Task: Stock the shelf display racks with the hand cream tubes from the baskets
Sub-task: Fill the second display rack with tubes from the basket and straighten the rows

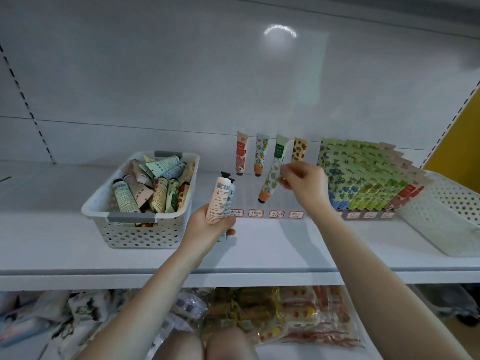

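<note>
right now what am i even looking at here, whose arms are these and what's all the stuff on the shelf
One picture, from a camera worn on a person's head, looking down at their own bare hands. The left hand holds two hand cream tubes. The right hand pinches an orange-patterned tube, tilted, over a clear display rack where four tubes stand at the back. Left on the white shelf sits a basket of tubes; right, a fully stocked rack and another basket.

Right hand [304,184] pinches a tilted tube [270,183]; left hand [207,229] grips two tubes [220,201].
</note>
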A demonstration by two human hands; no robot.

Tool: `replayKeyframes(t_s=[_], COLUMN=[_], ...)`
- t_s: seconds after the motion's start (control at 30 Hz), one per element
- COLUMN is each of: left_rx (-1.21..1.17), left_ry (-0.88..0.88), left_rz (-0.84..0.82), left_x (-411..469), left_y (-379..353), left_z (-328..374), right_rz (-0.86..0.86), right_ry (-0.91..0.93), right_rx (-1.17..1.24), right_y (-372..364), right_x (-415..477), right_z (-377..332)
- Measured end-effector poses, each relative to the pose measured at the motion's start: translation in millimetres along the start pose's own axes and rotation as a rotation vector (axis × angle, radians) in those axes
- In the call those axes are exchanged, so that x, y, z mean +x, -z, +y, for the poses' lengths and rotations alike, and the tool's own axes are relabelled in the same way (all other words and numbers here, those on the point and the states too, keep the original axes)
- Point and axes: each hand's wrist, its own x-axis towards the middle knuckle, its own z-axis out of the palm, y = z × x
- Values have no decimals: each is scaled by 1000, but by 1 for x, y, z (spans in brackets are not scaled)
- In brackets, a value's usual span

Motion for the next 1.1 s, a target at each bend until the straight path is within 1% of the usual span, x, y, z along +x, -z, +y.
replayKeyframes(t_s=[0.1, 0.27, 0.37, 0.53, 0.67, 0.83, 1.0, 1.1], left_rx=[-73, -129, -141, -162, -171, -160, -174, -192], left_ry=[8, -17, -11, -5, 16, 25, 27, 21], left_rz=[32, 82, 81, 79, 72, 67, 72, 65], left_x=[5, 14, 19, 27, 30, 31, 30, 30], left_y=[-1, -1, 1, 3, 4, 3, 4, 5], left_z=[-3, -11, -15, -21, -24, -26, -25, -25], right_rz=[76, 94, 55, 14, -9, -31, -86, -104], right_ry=[117, 109, 129, 87, 70, 35, 5, 24], right_rx=[-127, -225, -285, -376, -442, -439, -542, -585], right_y=[-10, -37, -52, -69, -72, -76, -79, -82], right_x=[26, 75, 90, 106, 113, 121, 124, 126], right_z=[-6, -11, -9, -4, -7, -7, -10, -15])
